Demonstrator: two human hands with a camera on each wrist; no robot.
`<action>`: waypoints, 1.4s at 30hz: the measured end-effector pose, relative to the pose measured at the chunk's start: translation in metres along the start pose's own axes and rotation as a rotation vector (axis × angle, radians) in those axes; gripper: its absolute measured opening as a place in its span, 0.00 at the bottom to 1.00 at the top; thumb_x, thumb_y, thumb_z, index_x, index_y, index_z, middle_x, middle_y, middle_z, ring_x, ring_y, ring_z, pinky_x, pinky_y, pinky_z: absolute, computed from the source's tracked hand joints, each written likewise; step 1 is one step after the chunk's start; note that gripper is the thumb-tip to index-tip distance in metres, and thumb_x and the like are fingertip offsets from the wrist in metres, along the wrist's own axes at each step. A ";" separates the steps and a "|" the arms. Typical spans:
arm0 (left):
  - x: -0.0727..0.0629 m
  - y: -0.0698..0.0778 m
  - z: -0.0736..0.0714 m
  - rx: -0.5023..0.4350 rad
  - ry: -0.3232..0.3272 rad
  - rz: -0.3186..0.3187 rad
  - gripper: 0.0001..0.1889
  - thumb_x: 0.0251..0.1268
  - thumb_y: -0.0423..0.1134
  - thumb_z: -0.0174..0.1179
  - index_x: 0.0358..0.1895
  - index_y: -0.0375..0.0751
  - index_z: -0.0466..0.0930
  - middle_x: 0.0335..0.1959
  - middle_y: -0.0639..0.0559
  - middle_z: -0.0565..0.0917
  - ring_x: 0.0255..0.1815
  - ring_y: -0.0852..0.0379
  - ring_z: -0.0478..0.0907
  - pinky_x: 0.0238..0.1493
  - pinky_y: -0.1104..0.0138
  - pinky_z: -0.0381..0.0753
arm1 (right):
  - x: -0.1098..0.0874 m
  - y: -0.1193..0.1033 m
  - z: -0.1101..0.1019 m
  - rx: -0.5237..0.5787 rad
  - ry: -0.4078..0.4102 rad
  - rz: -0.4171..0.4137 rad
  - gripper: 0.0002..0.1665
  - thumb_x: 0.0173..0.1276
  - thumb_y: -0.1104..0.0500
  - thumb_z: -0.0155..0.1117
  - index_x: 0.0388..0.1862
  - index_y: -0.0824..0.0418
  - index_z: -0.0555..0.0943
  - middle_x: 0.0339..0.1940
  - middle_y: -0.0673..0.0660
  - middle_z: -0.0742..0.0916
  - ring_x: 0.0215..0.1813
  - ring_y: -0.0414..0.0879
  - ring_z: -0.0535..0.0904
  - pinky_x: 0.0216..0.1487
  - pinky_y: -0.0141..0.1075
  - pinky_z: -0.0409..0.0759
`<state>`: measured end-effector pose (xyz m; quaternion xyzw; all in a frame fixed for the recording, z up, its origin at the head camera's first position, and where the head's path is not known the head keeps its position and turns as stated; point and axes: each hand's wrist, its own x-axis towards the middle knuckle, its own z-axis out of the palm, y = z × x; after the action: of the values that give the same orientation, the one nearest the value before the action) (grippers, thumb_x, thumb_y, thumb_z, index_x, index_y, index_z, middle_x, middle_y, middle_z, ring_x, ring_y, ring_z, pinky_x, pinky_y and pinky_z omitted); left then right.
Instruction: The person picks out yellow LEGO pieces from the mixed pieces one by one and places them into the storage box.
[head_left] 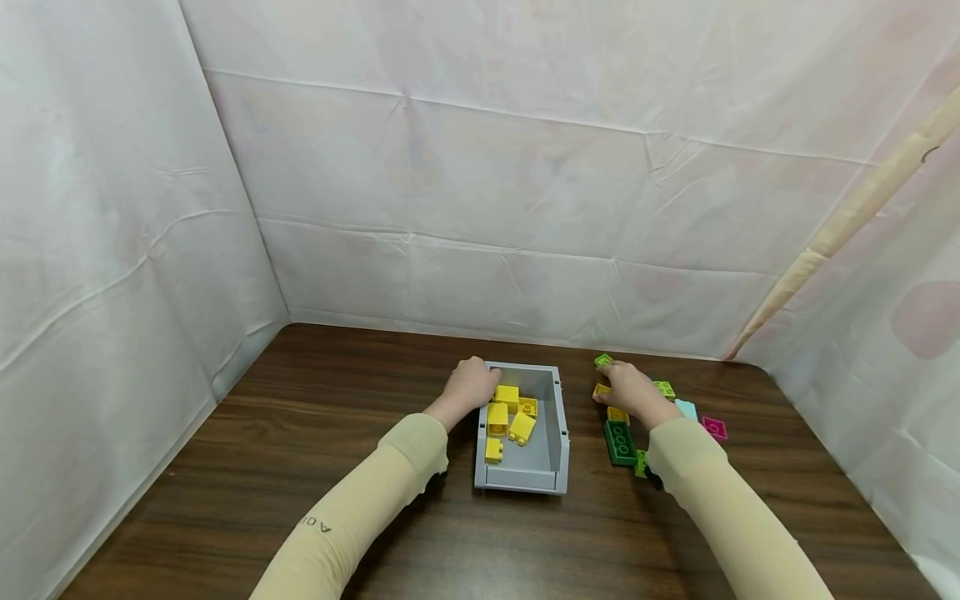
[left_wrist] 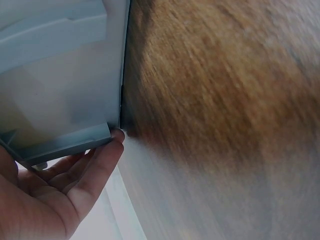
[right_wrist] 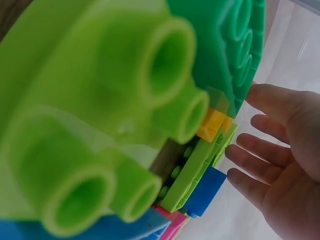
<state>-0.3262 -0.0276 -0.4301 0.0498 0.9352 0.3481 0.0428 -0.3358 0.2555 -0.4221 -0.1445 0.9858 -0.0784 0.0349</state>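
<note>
My left hand (head_left: pixel 472 385) grips the left wall of a grey open-fronted bin (head_left: pixel 521 479), its thumb over the rim. The left wrist view shows my fingers against the outside of the bin (left_wrist: pixel 85 95). Several yellow toy bricks (head_left: pixel 498 417) lie inside. Over a group of loose bricks to the right reaches my right hand (head_left: pixel 636 392). Near its fingertips are a lime-green brick (head_left: pixel 603 360) and an orange brick (head_left: pixel 601 392). In the right wrist view the fingers of that hand (right_wrist: pixel 280 155) are spread and hold nothing visible.
Around my right hand lie a dark green brick (head_left: pixel 620 443), another orange brick (head_left: pixel 617 415), a lime brick (head_left: pixel 664 389), a pale blue brick (head_left: pixel 686 409) and a magenta brick (head_left: pixel 714 428). White sheeting (head_left: pixel 450 208) stands behind the brown wooden table (head_left: pixel 337 383).
</note>
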 end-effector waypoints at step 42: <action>0.001 -0.001 0.001 0.000 0.001 -0.013 0.27 0.71 0.44 0.45 0.08 0.46 0.61 0.06 0.56 0.58 0.08 0.60 0.57 0.10 0.71 0.58 | 0.006 0.001 0.001 0.027 -0.013 -0.034 0.22 0.61 0.60 0.67 0.51 0.71 0.79 0.48 0.68 0.83 0.46 0.57 0.82 0.44 0.45 0.81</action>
<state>-0.3269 -0.0275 -0.4312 0.0435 0.9355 0.3478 0.0448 -0.3415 0.2546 -0.4238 -0.1613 0.9818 -0.0912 0.0421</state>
